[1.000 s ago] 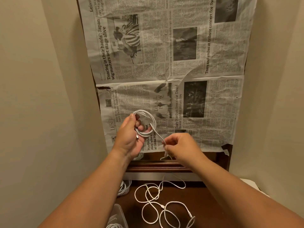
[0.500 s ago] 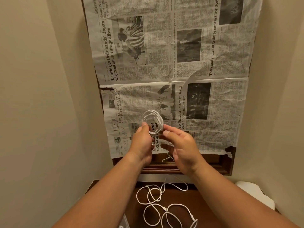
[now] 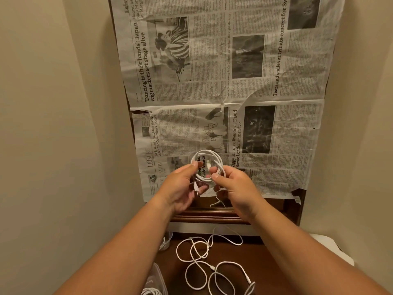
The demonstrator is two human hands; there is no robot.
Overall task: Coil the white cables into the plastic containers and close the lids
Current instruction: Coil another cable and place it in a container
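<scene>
The left hand pinches the left side of the coiled white cable between its thumb and curled fingers. The right hand grips the coil's lower right side the same way, thumb on top and fingers curled beneath. The coil is a small ring of several loops held in the air between the two thumbs, its upper arc rising above them. One plug end lies across the inside of the ring, another hangs down by the left palm, and a short tail droops below the right fingers.

Behind the hands, a newspaper covers an upright panel edged by a dark wooden frame. Below the forearms, well apart from the coil, a loose white cable sprawls in open loops on a dark wooden surface. A clear plastic container sits at the lower left, just beside the left forearm.
</scene>
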